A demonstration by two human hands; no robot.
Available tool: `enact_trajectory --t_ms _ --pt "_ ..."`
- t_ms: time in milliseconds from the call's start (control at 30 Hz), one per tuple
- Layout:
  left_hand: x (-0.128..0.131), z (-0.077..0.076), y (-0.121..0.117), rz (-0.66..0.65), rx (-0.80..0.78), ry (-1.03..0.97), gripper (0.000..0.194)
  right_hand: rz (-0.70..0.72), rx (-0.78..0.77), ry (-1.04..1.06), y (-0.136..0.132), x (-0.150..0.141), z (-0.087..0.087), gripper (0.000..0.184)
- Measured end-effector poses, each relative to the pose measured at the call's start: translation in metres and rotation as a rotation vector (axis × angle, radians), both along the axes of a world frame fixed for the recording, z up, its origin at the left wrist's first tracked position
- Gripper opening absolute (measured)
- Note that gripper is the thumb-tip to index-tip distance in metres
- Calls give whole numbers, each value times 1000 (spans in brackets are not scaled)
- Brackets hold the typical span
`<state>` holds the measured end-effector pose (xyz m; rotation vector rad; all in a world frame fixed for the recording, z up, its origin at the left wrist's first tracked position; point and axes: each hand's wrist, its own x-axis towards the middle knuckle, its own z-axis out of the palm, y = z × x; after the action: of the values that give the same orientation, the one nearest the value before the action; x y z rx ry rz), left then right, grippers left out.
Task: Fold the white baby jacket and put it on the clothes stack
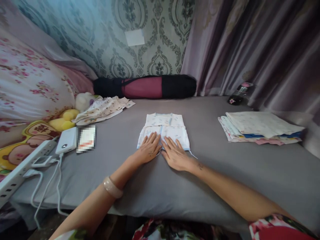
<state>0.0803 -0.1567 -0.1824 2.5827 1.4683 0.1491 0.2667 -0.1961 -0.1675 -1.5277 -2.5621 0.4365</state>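
White plastic is seen at the far left: a power strip (18, 178) is laid along the grey sheet (205, 126), and a power bank (67, 138) is set just beside it. Beyond these, a printed garment (105, 110) is loosely heaped. At the middle, a blue-trimmed baby shirt (166, 125) is laid flat on the sheet. Thin cotton is suggested, so it can be judged light, limp and easily creased, neither slippery nor fragile; it is best taken by both shoulder corners, with the thin tie (193, 155) at its lower right kept free. Its lower left part is covered by the left grip (150, 146), its lower right by the right grip (174, 154); both are flattened palm down, with nothing pinched. Most of the shirt is seen beyond the fingertips. Well apart, at the right, folded cloths (262, 123) are stacked.
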Motion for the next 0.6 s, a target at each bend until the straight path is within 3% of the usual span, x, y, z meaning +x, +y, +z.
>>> enact_trajectory --t_ms 100,167,267,333,400,500,600 --pt "-9 6 -9 -49 -6 -61 58 114 -107 103 -15 12 12 57" --pt "-18 10 -10 6 48 -124 56 114 -126 234 -15 25 17 49" --pt "-37 12 -4 215 149 -205 46 -156 -46 410 1 50 17 39" --pt "-49 10 2 362 148 -236 41 -406 -8 395 15 67 13 34" --pt "-58 9 7 458 93 -270 39 -559 8 310 28 80 9 29" --pt "-61 11 11 530 -4 -330 40 -629 -37 257 34 86 5 25" --pt "-57 18 11 578 -115 -361 45 -597 -168 366 29 81 5 30"
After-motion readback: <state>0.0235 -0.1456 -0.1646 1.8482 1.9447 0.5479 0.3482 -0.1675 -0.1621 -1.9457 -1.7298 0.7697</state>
